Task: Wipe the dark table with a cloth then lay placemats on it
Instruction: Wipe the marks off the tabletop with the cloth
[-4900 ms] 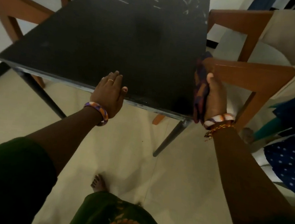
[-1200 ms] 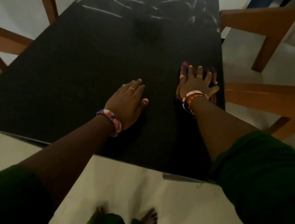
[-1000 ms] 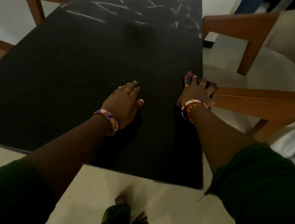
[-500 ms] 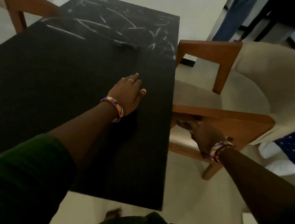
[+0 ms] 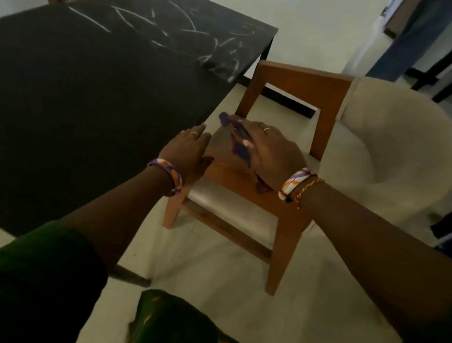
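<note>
— Pale tiled floor fills the near ground, and the dark rectangular table takes the left side, its long axis running from near left to far right, white streaks on its far end. What differs from half a second back?

— The view has swung right, so the wooden armchair with cream cushions now sits centre. The left hand, which lay flat further in on the tabletop, is now at the table's right edge. The right hand has risen from below the chair's arm to above the near wooden armrest.

— And the cloth?

— The purple and orange patterned cloth is off the table, bunched in the right hand over the chair. It hangs lengthwise from far left to near right, one end poking out past the fingertips toward the table, the other below the wrist.

— Hand poses?

— Left palm down, fingers straight and close together, thumb spread toward the chair. Right palm down, fingers curled round the cloth, forearm reaching in from the near right. Each wrist has a striped bangle.
</note>
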Motion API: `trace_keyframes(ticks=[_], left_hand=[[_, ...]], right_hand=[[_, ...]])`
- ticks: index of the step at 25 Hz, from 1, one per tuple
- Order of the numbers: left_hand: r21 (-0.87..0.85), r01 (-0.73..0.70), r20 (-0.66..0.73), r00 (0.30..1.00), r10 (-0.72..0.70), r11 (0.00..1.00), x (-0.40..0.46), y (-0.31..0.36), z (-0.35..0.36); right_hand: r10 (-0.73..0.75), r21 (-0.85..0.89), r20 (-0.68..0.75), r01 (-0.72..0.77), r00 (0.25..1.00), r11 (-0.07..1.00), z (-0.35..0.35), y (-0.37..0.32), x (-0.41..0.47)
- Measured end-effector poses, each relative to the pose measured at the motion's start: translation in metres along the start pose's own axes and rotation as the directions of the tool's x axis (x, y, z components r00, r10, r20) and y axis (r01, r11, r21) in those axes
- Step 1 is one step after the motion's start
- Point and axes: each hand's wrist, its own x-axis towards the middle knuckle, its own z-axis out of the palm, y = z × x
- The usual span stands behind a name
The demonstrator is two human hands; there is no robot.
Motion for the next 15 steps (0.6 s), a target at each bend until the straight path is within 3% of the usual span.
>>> trace_keyframes(ticks=[3, 7, 9, 15], left_hand=[[0.045, 0.035, 0.032, 0.999, -0.037, 0.998, 0.002, 0.032, 0.008], [0.0, 0.088, 0.035, 0.996, -0.088, 0.996, 0.019, 0.053, 0.012], [-0.081, 0.127, 0.037, 0.991, -0.125, 0.989, 0.032, 0.061, 0.013], [-0.041, 0.282, 0.085, 0.957, -0.277, 0.959, 0.082, 0.095, 0.019]], right_hand=[[-0.222, -0.249, 0.077, 0.235, 0.972, 0.94, -0.01, 0.035, -0.002], [-0.383, -0.505, 0.33, 0.504, 0.863, 0.7, -0.022, 0.064, -0.001], [-0.446, -0.464, 0.428, 0.615, 0.786, 0.638, -0.022, 0.08, -0.001], [-0.434, -0.367, 0.529, 0.658, 0.729, 0.657, -0.039, 0.151, 0.023]])
